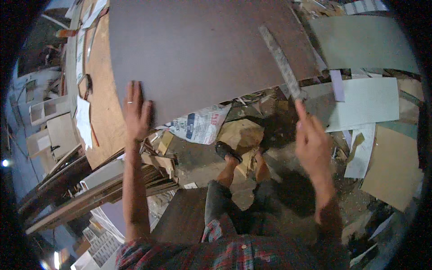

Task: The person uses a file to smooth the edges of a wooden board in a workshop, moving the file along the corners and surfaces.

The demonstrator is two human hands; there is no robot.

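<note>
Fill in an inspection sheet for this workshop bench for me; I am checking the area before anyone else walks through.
Surface: a plywood worktop at left, bearing the sheet and some papers.
Job's things: a large dark brown sheet overhangs the worktop edge; a long grey file lies against its right part.
Clutter: offcuts, pale panels and a printed sack cover the floor; stacked boards at lower left.
Grippers: left hand flat on the sheet's edge; right hand holds the file's lower end.
Cables: nothing seen.
Surroundings: the person's sandalled feet stand among the scraps.
</note>
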